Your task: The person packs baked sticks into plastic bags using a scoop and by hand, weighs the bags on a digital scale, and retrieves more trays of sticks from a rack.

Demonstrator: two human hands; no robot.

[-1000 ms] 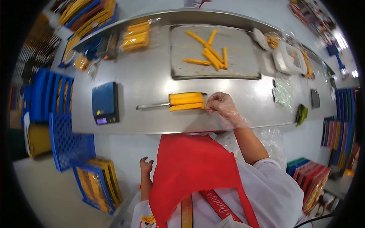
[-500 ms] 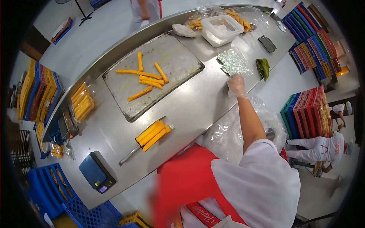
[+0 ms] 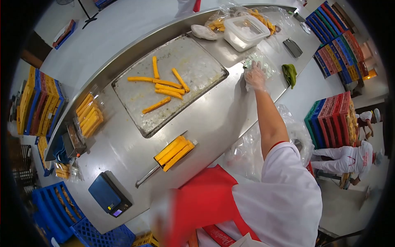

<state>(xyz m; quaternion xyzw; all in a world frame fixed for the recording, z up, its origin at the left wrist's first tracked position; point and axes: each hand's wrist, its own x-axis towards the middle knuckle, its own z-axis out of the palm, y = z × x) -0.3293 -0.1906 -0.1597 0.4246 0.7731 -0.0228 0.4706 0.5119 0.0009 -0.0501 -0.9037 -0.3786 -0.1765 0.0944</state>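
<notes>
Reaching over small packets (image 3: 248,62), the right hand (image 3: 255,78) has fingers apart, the left hand (image 3: 159,224) blurs past telling, and grasping calls for pinching.

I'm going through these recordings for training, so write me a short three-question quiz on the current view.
1. The right hand in its clear plastic glove is at: a) loose yellow sticks; b) shiny green-and-white packets; c) a translucent plastic tub.
2. True or false: the crumpled dark green cloth lies on the rectangular metal tray.
3. Fill in: the black digital scale has a ____ top.

Key: 1 b; 2 false; 3 blue.
</notes>
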